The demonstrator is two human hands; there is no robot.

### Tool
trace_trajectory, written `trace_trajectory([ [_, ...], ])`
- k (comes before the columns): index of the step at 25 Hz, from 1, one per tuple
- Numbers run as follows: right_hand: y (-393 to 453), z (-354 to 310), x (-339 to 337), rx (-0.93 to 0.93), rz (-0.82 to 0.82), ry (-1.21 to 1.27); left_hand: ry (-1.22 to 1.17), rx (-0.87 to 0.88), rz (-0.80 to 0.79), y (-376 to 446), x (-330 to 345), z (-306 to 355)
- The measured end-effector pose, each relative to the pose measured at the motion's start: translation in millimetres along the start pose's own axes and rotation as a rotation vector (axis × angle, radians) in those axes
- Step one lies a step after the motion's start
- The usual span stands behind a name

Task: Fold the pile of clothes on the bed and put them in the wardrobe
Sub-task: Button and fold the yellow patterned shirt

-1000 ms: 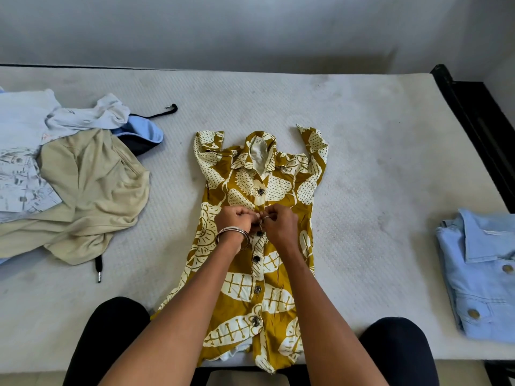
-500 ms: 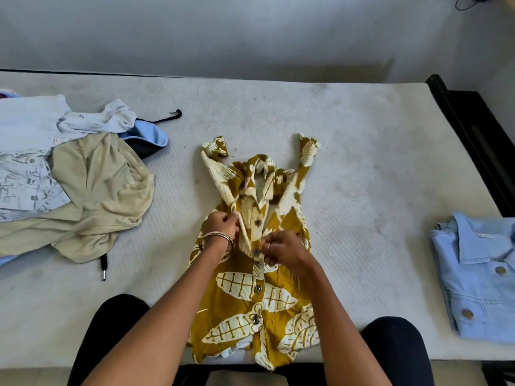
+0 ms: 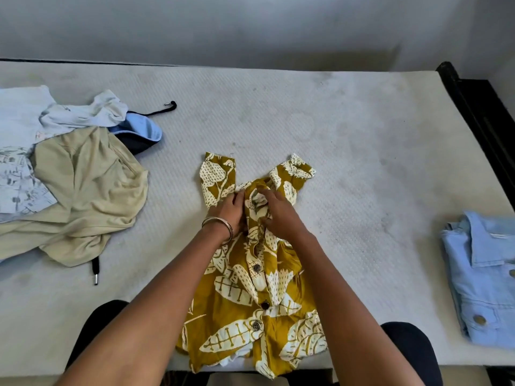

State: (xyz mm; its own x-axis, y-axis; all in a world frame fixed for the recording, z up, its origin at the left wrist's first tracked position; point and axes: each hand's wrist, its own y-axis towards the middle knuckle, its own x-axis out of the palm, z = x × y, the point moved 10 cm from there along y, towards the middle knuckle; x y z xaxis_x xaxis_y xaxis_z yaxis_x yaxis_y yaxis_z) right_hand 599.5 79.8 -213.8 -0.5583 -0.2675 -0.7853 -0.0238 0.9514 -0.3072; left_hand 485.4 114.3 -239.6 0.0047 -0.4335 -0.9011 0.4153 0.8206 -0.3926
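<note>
A mustard-yellow shirt with a cream leaf print point(image 3: 252, 313) lies button-side up on the white mattress point(image 3: 348, 140), its hem hanging over the near edge. Its upper part is bunched up, and both short sleeves stick up beyond my hands. My left hand point(image 3: 228, 211), with a metal bangle on the wrist, grips the fabric at the left of the collar. My right hand point(image 3: 274, 211) grips the bunched collar area on the right. A pile of unfolded clothes point(image 3: 80, 188), beige, white and printed pieces, lies at the left.
A folded light-blue denim jacket point(image 3: 482, 277) lies at the right edge of the mattress. A blue and dark garment with a black drawstring point(image 3: 140, 132) sits behind the pile. A dark bed frame point(image 3: 479, 107) runs along the right. My knees touch the near edge.
My hands moved up from the button placket at mid-chest to the collar. The shirt's top has bunched together and its sleeves have been drawn inward.
</note>
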Motion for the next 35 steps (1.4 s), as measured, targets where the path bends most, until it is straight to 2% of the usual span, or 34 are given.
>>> trace_trajectory([
  [1, 2, 13, 8, 0.064, -0.049, -0.131, 0.060, -0.021, 0.037, 0, -6, -4],
  [4, -13, 59, -5, 0.272, -0.008, -0.373, 0.100, -0.099, 0.205, -14, -35, -29],
  [8, -53, 83, -49, 0.591, 0.048, -0.407, -0.276, -0.452, 0.492, -58, -61, -100],
  [10, -68, 82, -65, 0.687, 0.030, -0.468, -0.369, -0.626, 0.542, -79, -59, -125],
  [11, -69, 75, -69, 0.680, 0.020, -0.512, -0.324, -0.634, 0.526, -81, -58, -129],
  [13, -59, 52, -63, 0.516, 0.021, -0.502, -0.181, -0.465, 0.432, -68, -51, -118],
  [15, -35, 22, -43, 0.203, 0.091, -0.331, -0.120, -0.280, 0.292, -50, -38, -97],
  [17, -19, 1, -31, -0.014, 0.194, -0.212, -0.067, -0.268, 0.184, -39, -26, -86],
  [19, -8, 1, -15, -0.031, 0.159, -0.224, 0.018, -0.315, 0.175, -33, -27, -85],
  [21, -2, 16, 0, 0.062, 0.069, -0.336, -0.001, -0.332, 0.158, -29, -27, -90],
  [23, 2, 34, -4, 0.142, 0.030, -0.378, -0.195, -0.290, 0.130, -26, -24, -91],
  [24, 4, 40, -11, 0.153, 0.053, -0.322, -0.331, -0.276, 0.125, -27, -25, -91],
  [26, 0, 40, -33, 0.110, 0.181, -0.111, -0.541, -0.268, 0.180, -31, -39, -96],
  [28, -14, 37, -71, 0.076, 0.394, 0.184, -0.639, -0.284, 0.359, -38, -70, -103],
  [30, -22, 40, -107, 0.104, 0.540, 0.576, -0.856, -0.298, 0.540, -45, -104, -105],
  [31, -21, 40, -119, 0.115, 0.547, 0.713, -0.995, -0.248, 0.587, -49, -124, -96],
  [32, -15, 34, -129, 0.102, 0.508, 0.735, -1.090, -0.163, 0.609, -52, -147, -83],
  [35, -10, 2, -132, 0.005, 0.317, 0.436, -1.124, 0.175, 0.551, -70, -219, -23],
])
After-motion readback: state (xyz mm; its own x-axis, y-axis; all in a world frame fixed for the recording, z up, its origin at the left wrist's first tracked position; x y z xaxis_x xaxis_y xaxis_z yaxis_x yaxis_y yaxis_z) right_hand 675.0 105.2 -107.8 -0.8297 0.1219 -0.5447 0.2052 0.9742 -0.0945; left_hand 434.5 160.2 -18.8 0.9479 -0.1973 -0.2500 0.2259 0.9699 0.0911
